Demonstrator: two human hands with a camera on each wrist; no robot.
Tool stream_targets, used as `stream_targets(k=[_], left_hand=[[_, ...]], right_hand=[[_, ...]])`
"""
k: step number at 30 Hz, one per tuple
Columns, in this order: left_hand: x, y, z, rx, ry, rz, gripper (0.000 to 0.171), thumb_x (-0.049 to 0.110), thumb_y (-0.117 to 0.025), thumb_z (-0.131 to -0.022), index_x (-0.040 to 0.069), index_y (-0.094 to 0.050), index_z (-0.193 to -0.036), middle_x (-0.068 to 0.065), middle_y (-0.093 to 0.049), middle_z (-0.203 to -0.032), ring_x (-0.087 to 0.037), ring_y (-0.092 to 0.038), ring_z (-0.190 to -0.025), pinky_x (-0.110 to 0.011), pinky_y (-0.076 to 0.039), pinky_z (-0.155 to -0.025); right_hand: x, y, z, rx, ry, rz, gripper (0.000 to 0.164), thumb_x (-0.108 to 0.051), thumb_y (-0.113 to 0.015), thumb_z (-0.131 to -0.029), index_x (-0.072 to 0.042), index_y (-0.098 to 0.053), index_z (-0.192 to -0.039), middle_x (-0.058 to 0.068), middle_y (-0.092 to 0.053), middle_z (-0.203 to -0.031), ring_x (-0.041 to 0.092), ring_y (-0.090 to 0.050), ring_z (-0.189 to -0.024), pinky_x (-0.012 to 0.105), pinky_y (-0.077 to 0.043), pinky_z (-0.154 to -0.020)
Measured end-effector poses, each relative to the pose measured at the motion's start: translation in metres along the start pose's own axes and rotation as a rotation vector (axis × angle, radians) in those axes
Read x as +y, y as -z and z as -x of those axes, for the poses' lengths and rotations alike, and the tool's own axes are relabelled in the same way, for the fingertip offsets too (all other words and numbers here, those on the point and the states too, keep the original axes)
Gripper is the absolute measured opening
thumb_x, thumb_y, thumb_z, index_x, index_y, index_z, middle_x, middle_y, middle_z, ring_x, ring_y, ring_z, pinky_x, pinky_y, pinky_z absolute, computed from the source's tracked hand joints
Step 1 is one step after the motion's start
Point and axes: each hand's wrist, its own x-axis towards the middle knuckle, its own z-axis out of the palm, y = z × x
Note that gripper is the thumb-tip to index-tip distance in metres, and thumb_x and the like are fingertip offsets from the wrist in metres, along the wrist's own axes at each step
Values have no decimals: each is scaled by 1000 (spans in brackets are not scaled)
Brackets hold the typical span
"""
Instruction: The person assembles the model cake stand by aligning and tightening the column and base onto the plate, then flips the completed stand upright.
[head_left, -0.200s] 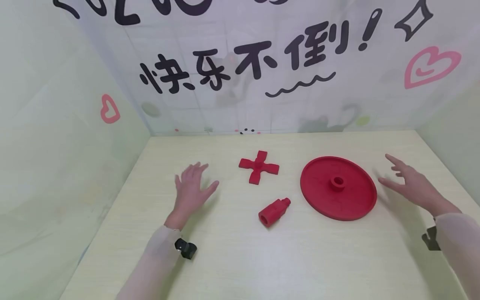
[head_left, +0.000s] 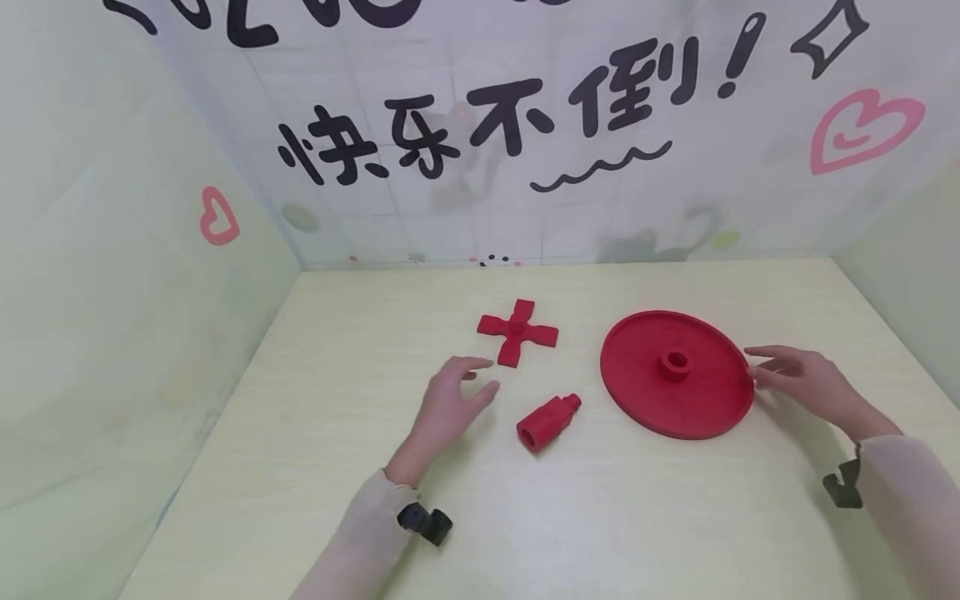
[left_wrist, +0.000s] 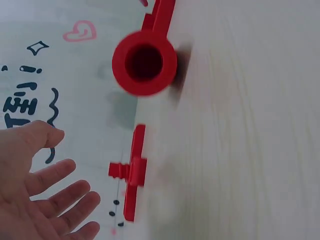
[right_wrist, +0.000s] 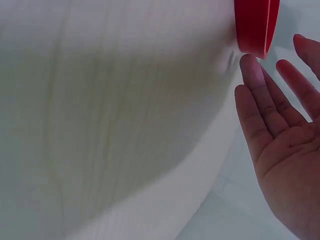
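Over the table, my left hand reaches toward the gap between a red cross-shaped piece and a red stepped cylinder. Its thumb and fingers are spread apart, holding nothing. The cylinder lies on its side, its hollow end facing the left wrist camera. A short ribbed peg stands up from the middle of the cross. On the right, a large red round disc has a raised hollow hub at its centre. My right hand is at the disc's right edge, fingertips right at the rim, fingers loosely extended.
The pale wooden table meets a printed cloth backdrop with black lettering at the back. Cloth walls stand at the left and right. A small black camera mount sits on the left wrist.
My left hand has moved right, toward the cross and cylinder. My right hand has come left and slightly lower, up to the disc's rim. The red pieces have stayed in place.
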Motion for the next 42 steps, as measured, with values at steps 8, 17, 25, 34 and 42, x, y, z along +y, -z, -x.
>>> stream_targets(k=[8, 17, 25, 34, 42], left_hand=[[34, -40, 13, -172, 76, 44, 46, 31, -66, -84, 13, -53, -124, -7, -50, -117, -23, -49, -103, -37, -45, -83], [37, -60, 18, -230, 92, -22, 54, 31, -72, -77, 13, -52, -124, -2, -50, -107, -16, -49, -93, -26, -48, -68], [38, -66, 19, -223, 77, -71, 50, 28, -74, -75, 12, -55, -119, -1, -54, -101, -18, -50, -92, -30, -47, -67], [40, -68, 19, -214, 115, -71, 48, 23, -74, -76, 10, -55, -118, -2, -54, -99, -17, -51, -88, -29, -48, -66], [39, -70, 19, -202, 155, -7, 46, 20, -73, -76, 9, -56, -117, -3, -54, -101, -19, -51, -90, -32, -49, -69]], right_hand=[[7, -5, -1, -30, -51, -50, 58, -37, -57, -90, 3, -46, -131, 24, -58, -113, 39, -56, -100, 33, -49, -70], [15, -2, -3, -48, -58, -73, 63, -38, -62, -86, 1, -45, -132, 24, -57, -114, 40, -54, -102, 27, -49, -69], [17, -3, -5, -44, -51, -90, 62, -38, -63, -85, 1, -46, -131, 22, -58, -112, 36, -56, -100, 28, -49, -70], [18, -4, -6, -63, -68, -98, 65, -39, -63, -85, 1, -44, -133, 24, -56, -115, 40, -54, -103, 29, -49, -70], [20, -5, -7, -56, -48, -94, 62, -36, -63, -86, 1, -45, -132, 23, -56, -115, 38, -55, -102, 26, -49, -69]])
